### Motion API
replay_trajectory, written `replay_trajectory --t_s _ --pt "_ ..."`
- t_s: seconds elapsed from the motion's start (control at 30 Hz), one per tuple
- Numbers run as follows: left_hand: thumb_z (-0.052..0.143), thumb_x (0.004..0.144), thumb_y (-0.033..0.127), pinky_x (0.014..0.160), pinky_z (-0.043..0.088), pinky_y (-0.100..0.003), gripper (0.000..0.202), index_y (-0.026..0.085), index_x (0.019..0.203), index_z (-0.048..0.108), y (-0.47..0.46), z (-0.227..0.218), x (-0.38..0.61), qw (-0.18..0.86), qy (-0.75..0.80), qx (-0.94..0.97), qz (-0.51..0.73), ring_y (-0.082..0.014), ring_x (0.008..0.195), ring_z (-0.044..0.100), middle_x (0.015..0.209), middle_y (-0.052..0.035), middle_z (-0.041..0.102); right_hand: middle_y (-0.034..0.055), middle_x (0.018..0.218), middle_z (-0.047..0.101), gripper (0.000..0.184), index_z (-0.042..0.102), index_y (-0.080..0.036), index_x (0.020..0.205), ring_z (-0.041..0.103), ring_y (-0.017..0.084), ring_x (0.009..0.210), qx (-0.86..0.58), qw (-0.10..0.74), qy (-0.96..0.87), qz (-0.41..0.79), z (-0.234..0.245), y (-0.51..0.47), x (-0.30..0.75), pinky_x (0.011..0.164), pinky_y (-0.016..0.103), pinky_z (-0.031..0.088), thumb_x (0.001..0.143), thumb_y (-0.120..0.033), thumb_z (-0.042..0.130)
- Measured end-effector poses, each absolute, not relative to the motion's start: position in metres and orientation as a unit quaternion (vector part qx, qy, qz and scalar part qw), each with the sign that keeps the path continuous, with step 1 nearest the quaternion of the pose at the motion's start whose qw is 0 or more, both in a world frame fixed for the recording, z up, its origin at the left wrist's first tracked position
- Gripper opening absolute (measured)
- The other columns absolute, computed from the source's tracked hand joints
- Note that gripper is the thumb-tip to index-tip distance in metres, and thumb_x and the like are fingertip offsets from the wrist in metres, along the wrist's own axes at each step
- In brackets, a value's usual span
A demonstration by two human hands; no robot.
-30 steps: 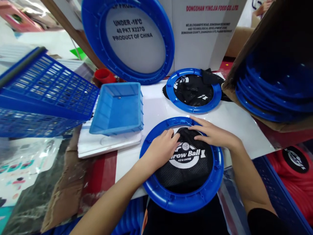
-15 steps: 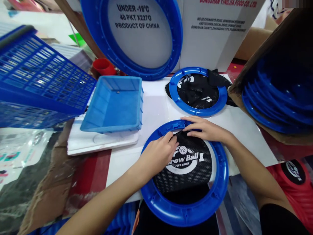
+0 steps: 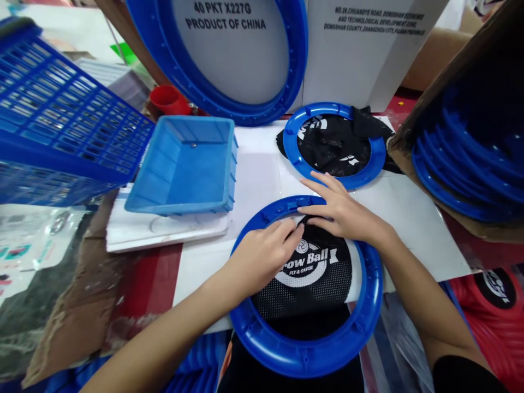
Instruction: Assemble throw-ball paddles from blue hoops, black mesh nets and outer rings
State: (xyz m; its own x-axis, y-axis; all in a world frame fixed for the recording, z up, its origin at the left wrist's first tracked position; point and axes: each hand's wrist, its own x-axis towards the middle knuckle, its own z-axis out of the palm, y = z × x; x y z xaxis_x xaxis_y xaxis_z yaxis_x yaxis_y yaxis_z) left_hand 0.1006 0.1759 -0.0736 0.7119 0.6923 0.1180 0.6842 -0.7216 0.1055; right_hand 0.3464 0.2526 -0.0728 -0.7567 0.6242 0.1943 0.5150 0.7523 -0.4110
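Note:
A blue plastic ring [image 3: 305, 349] lies at the near edge of the table, partly over my lap. Inside it is black mesh fabric [image 3: 303, 300] with a white printed "Throw Ball" logo. My left hand [image 3: 266, 256] is closed, pinching the mesh's upper edge near the ring's far side. My right hand [image 3: 344, 213] has its fingers spread, its lower fingertips at the ring's far rim and the mesh edge. Just beyond lies a second blue ring [image 3: 292, 147] with crumpled black mesh [image 3: 327, 150] in and around it.
A light blue bin [image 3: 184, 174] stands at left, beside a blue slatted basket [image 3: 69, 103]. A large blue ring [image 3: 301, 54] leans on a white carton [image 3: 360, 65]. At right, a cardboard box [image 3: 399, 144] holds several blue rings. Red discs [image 3: 483, 322] are below it.
My right hand's fingers have lifted and spread away from the ring's rim. The left hand keeps its pinch at the mesh's upper edge. The camera view has shifted slightly.

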Motion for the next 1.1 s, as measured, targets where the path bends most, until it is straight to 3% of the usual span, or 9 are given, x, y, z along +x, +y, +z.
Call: replay_trajectory --t_s 0.13,0.23,0.33,0.47,0.7,0.93,1.1 --pt "0.048 0.106 0.024 0.066 0.055 -0.035 0.027 0.013 0.117 0.07 0.175 -0.067 0.104 -0.037 0.337 0.925 0.171 -0.0219 0.082 0.065 0.092 -0.0078 0.069 0.0034 0.166 0.045 0.016 0.08 -0.029 0.104 0.025 0.036 0.161 -0.283 0.173 -0.919 0.213 -0.077 0.253 0.345 0.128 0.07 0.024 0.096 -0.022 0.068" --pt "0.046 0.107 0.023 0.066 0.051 -0.036 0.029 0.014 0.104 0.073 0.178 -0.067 0.104 -0.054 0.389 0.9 0.187 -0.0226 0.079 0.06 0.085 -0.0078 0.068 0.008 0.152 0.059 0.012 0.078 -0.026 0.097 0.045 0.033 0.148 -0.286 0.223 -0.9 0.242 -0.077 0.25 0.344 0.122 0.063 0.038 0.099 -0.026 0.066" --pt "0.042 0.106 0.019 0.073 0.051 -0.037 0.032 0.015 0.1 0.074 0.184 -0.071 0.102 -0.01 0.458 0.875 0.157 -0.0236 0.085 0.06 0.088 -0.01 0.068 0.0078 0.121 0.072 0.013 0.077 -0.025 0.095 0.064 0.027 0.117 -0.316 0.273 -0.872 0.255 -0.079 0.25 0.339 0.104 0.052 0.053 0.099 -0.032 0.067" --pt "0.04 0.104 0.015 0.075 0.054 -0.035 0.032 0.016 0.113 0.071 0.193 -0.078 0.1 0.063 0.497 0.857 0.119 -0.022 0.085 0.062 0.095 -0.0098 0.068 0.0029 0.094 0.076 0.015 0.079 -0.027 0.094 0.065 0.022 0.09 -0.37 0.287 -0.849 0.247 -0.083 0.251 0.334 0.09 0.044 0.053 0.1 -0.033 0.067" --pt "0.046 0.098 0.009 0.071 0.054 -0.032 0.052 0.024 0.147 0.055 0.2 -0.085 0.1 0.081 0.49 0.866 0.064 -0.0251 0.095 0.066 0.107 -0.0103 0.068 0.0011 0.087 0.078 0.007 0.076 -0.026 0.088 0.066 0.024 0.089 -0.43 0.29 -0.811 0.272 -0.081 0.253 0.331 0.086 0.043 0.053 0.093 -0.03 0.072" --pt "0.047 0.097 0.01 0.062 0.052 -0.03 0.055 0.026 0.149 0.056 0.198 -0.083 0.101 0.054 0.493 0.868 0.033 -0.027 0.095 0.066 0.107 -0.0113 0.068 -0.0007 0.085 0.073 0.005 0.07 -0.023 0.089 0.066 0.018 0.08 -0.419 0.255 -0.803 0.339 -0.071 0.257 0.331 0.077 0.033 0.051 0.092 -0.022 0.066" --pt "0.048 0.097 0.011 0.057 0.048 -0.028 0.054 0.025 0.149 0.056 0.199 -0.086 0.101 0.036 0.487 0.872 0.029 -0.026 0.092 0.066 0.103 -0.0112 0.067 0.0041 0.094 0.074 0.019 0.075 -0.024 0.098 0.063 0.023 0.093 -0.383 0.204 -0.88 0.195 -0.074 0.248 0.332 0.085 0.04 0.046 0.098 -0.015 0.058"
